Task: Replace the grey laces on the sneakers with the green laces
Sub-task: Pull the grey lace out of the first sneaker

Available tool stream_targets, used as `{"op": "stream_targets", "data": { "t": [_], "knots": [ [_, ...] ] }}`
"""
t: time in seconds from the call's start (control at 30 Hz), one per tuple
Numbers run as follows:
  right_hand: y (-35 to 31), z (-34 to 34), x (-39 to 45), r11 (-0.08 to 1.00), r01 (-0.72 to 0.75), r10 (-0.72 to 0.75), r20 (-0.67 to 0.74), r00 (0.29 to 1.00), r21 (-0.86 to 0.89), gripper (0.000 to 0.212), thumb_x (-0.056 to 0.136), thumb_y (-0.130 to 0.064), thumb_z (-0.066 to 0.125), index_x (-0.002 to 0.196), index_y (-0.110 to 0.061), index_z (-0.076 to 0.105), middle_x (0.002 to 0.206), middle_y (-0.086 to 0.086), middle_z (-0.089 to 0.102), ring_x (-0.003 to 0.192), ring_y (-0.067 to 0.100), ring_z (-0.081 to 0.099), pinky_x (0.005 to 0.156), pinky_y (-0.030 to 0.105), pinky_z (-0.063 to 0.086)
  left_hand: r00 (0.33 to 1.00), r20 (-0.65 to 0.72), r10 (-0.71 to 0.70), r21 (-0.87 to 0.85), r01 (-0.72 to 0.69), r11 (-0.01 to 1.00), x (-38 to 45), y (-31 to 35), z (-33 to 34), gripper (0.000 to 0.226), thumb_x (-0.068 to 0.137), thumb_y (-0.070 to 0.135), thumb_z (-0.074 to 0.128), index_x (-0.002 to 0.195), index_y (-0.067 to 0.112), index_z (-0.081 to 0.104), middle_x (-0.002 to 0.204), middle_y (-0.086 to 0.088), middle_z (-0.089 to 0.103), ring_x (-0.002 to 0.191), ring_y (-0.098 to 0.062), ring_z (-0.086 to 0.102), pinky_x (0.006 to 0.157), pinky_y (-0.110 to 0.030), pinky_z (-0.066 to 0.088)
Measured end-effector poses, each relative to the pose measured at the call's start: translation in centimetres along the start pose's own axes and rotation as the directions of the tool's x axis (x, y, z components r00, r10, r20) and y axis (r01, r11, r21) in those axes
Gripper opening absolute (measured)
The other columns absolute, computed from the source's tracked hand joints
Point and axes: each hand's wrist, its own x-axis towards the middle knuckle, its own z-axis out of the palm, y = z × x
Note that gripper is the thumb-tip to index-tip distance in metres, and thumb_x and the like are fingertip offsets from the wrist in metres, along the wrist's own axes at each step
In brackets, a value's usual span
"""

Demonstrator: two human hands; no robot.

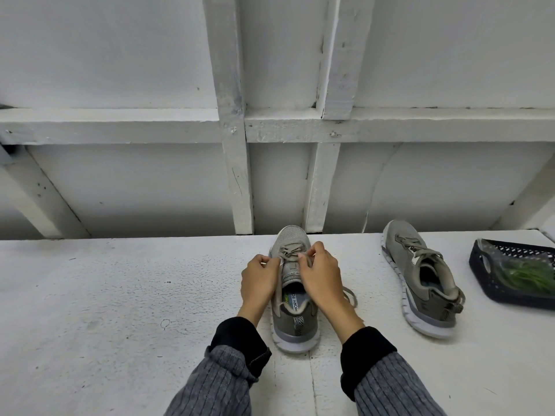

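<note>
A grey sneaker point(292, 291) stands in the lower centre of the frame on the white surface point(120, 295), heel toward the viewer. Both hands work at its grey lace point(289, 251): the left hand point(259, 283) and the right hand point(319, 276) each have fingers curled, pinching the lace over the tongue. A second sneaker point(420, 280) lies to the right, well apart, tilted on its side and still laced grey. At the right edge sits a dark basket point(483, 265) holding a clear bag with green laces point(528, 279).
</note>
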Motion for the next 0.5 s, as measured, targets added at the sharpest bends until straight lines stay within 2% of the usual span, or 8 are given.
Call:
{"op": "stream_targets", "data": {
  "t": [0.1, 0.2, 0.27, 0.4, 0.5],
  "knots": [
    [0.30, 0.11, 0.07, 1.000, -0.028, 0.028, -0.023, 0.999, 0.007, 0.016, 0.096, -0.028, 0.052, 0.092, -0.012, 0.052, 0.091, 0.010, 0.065, 0.084, 0.030, 0.059, 0.067, 0.034, 0.043, 1.000, 0.003, 0.027, 0.062, -0.027, 0.998, 0.16, 0.43, 0.31, 0.023, 0.087, 0.039, 0.061, 0.086, 0.017, 0.061, 0.078, 0.008, 0.060, 0.080, -0.018, 0.057, 0.069, -0.029, 0.039],
    [0.56, 0.18, -0.02, 0.995, -0.086, 0.091, -0.086, 0.992, 0.056, 0.018, 0.097, -0.025, 0.051, 0.083, -0.013, 0.051, 0.083, 0.011, 0.063, 0.076, 0.030, 0.057, 0.061, 0.030, 0.035, 0.998, -0.008, 0.069, 0.076, -0.068, 0.995, 0.33, 0.26, 0.34, 0.023, 0.089, 0.038, 0.062, 0.082, 0.016, 0.059, 0.077, 0.005, 0.062, 0.080, -0.018, 0.058, 0.067, -0.029, 0.039],
    [0.58, 0.26, -0.05, 0.983, -0.152, 0.164, -0.115, 0.980, 0.108, 0.021, 0.098, -0.023, 0.049, 0.081, -0.012, 0.051, 0.082, 0.013, 0.063, 0.073, 0.029, 0.056, 0.061, 0.029, 0.035, 0.998, -0.025, 0.066, 0.049, -0.065, 0.997, 0.43, -0.08, 0.27, 0.024, 0.091, 0.035, 0.062, 0.078, 0.015, 0.057, 0.077, 0.004, 0.061, 0.080, -0.019, 0.058, 0.067, -0.029, 0.037],
    [0.82, 0.70, 0.12, 0.944, -0.262, 0.291, -0.129, 0.948, 0.201, 0.024, 0.098, -0.023, 0.049, 0.081, -0.008, 0.054, 0.085, 0.016, 0.065, 0.077, 0.032, 0.058, 0.067, 0.035, 0.045, 0.997, -0.069, 0.033, -0.035, -0.035, 0.999, 0.08, -0.30, 0.42, 0.024, 0.092, 0.032, 0.062, 0.080, 0.011, 0.060, 0.075, 0.003, 0.061, 0.078, -0.019, 0.057, 0.067, -0.028, 0.035],
    [0.72, 0.60, 0.07, 0.897, -0.332, 0.382, -0.136, 0.914, 0.290, 0.024, 0.099, -0.020, 0.050, 0.080, -0.006, 0.054, 0.082, 0.013, 0.062, 0.069, 0.024, 0.050, 0.061, 0.028, 0.031, 0.994, -0.106, 0.001, -0.133, -0.015, 0.991, -0.46, -0.24, 0.54, 0.023, 0.091, 0.030, 0.063, 0.082, 0.008, 0.063, 0.074, 0.004, 0.062, 0.075, -0.016, 0.056, 0.065, -0.027, 0.035]
  ]
}}
